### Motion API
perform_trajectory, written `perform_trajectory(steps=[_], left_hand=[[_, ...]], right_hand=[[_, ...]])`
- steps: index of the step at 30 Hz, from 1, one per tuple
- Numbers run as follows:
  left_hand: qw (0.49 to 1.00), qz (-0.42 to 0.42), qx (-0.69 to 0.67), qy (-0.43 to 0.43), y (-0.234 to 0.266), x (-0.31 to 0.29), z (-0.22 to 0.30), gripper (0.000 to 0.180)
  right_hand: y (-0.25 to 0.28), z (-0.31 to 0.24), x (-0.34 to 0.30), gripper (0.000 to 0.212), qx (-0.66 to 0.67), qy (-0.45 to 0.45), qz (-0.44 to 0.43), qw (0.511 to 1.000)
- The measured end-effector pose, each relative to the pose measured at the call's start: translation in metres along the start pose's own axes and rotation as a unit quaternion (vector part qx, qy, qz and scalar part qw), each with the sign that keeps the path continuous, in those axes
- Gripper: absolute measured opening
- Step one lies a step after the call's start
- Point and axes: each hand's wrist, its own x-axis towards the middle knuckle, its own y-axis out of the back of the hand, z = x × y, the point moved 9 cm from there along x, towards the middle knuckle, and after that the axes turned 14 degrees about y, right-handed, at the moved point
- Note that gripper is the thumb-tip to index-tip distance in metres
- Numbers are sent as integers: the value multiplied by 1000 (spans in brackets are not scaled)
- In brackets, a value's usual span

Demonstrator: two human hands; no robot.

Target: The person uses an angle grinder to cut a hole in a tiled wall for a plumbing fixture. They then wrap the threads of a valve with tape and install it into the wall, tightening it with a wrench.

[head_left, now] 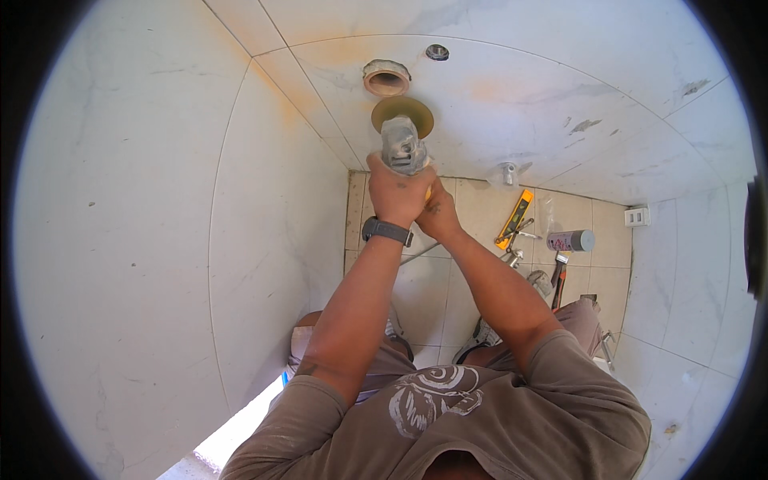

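Note:
Both my hands are wrapped round a dusty grey angle grinder [404, 146] in front of the tiled wall. My left hand [398, 196], with a dark watch at its wrist, closes over the body behind the grinder's head. My right hand [440, 212] grips it just behind and to the right, where a bit of yellow casing shows. The round yellowish disc [416, 114] is at the far end, close below an orange-brown pipe stub [386, 83] that juts from the wall. Whether disc and pipe touch, I cannot tell. My fingers hide most of the grinder's body.
A smaller dark pipe opening [437, 53] and a metal valve [510, 173] sit in the wall. On the floor to the right lie a yellow spirit level [514, 218], a spray can [570, 241] and an orange-and-black handled tool [559, 280]. A tiled side wall [160, 232] rises at left.

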Motion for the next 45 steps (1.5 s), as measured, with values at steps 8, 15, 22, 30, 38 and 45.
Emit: perform_trajectory(steps=[8, 15, 22, 30, 38, 45], left_hand=[[1000, 12, 16, -22, -1, 1, 0, 74], [1000, -5, -13, -3, -1, 0, 1, 80], [1000, -4, -9, 9, -1, -1, 1, 79], [1000, 17, -4, -17, -1, 3, -4, 72], [999, -25, -41, -7, -6, 3, -2, 75], [999, -15, -39, 8, -5, 3, -4, 75]], right_hand=[[-2, 4, 1, 65, -6, 3, -3, 1000], [-6, 6, 3, 66, 46, 7, -5, 999], [-1, 9, 0, 63, -13, -22, -14, 1000], [-1, 9, 1, 62, 3, -37, -10, 999], [3, 1, 4, 59, 14, 6, 18, 1000], [2, 6, 3, 60, 12, 5, -4, 1000]])
